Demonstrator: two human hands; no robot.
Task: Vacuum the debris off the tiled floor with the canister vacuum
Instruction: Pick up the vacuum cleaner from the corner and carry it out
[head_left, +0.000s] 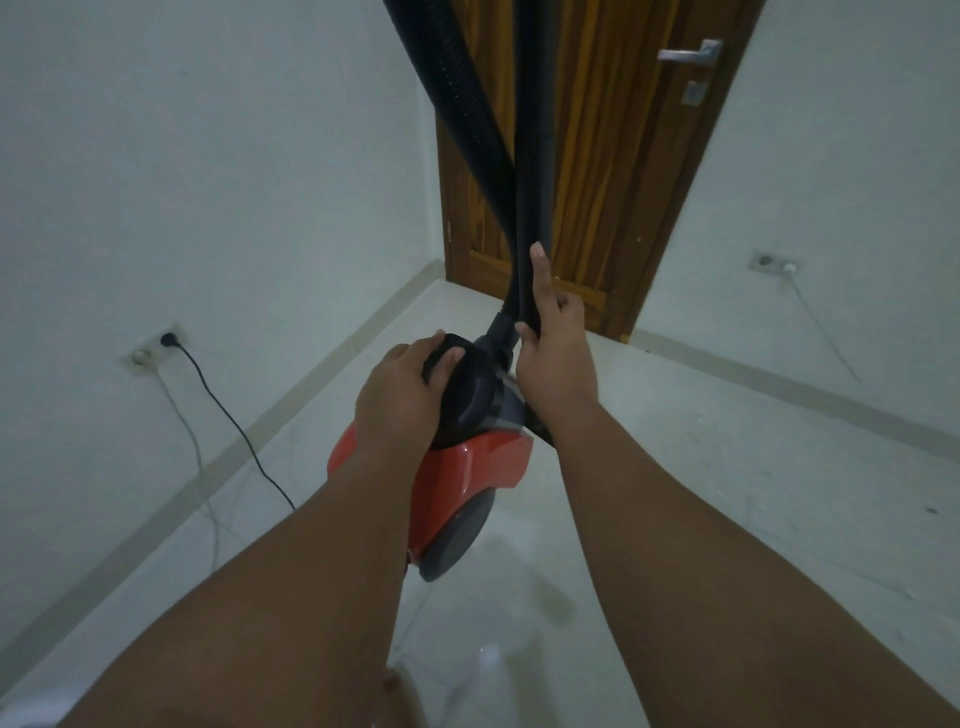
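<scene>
Hands (402, 397) (553, 364) grip vacuum (467, 467), seemingly hose (519, 283).

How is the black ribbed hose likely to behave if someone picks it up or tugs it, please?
Probably floppy: the hose is ribbed and curves down into the canister vacuum. Likely not slippery, as the ribs should give fingers purchase. Tugging it may roll the canister along, since a wheel shows; the right hand grips the stiffer-looking black tube instead.
</scene>
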